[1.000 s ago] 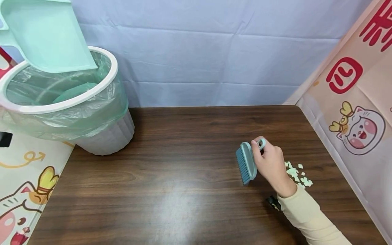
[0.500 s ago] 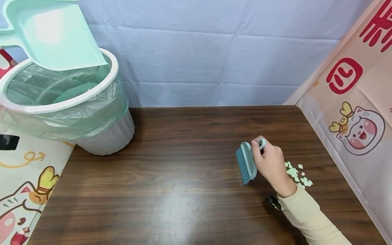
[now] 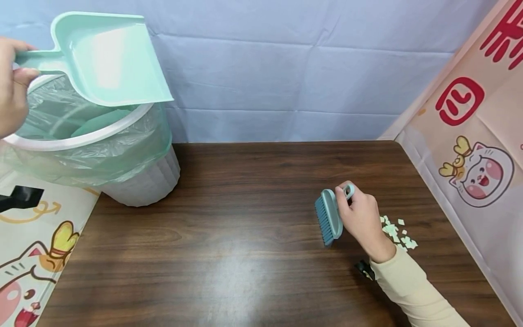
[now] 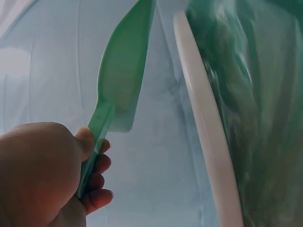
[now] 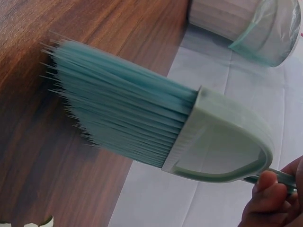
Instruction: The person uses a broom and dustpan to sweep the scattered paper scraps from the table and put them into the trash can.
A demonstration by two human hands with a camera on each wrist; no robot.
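Observation:
At the upper left of the head view, my left hand (image 3: 11, 91) grips the handle of a mint-green dustpan (image 3: 110, 63). The pan hangs tilted above the rim of the lined trash bin (image 3: 140, 186), and no scraps show on it. In the left wrist view, fingers curl round the dustpan's (image 4: 124, 66) handle beside the white rim. Over the table's right side, my right hand (image 3: 361, 220) holds a small blue-green brush (image 3: 332, 213) by its handle, bristles facing left. Several pale green paper scraps (image 3: 391, 229) lie just right of that hand, partly hidden by the wrist.
A dark wood table (image 3: 229, 218) spreads between the hands. Pale blue cloth (image 3: 261, 81) hangs behind it, and a printed panel (image 3: 474, 181) borders the right. A green plastic bag (image 3: 94, 159) lines the bin and folds over its outside.
The dustpan has shifted right and slightly down over the bin, bringing my left hand into the head view. My right hand and the brush stay in place.

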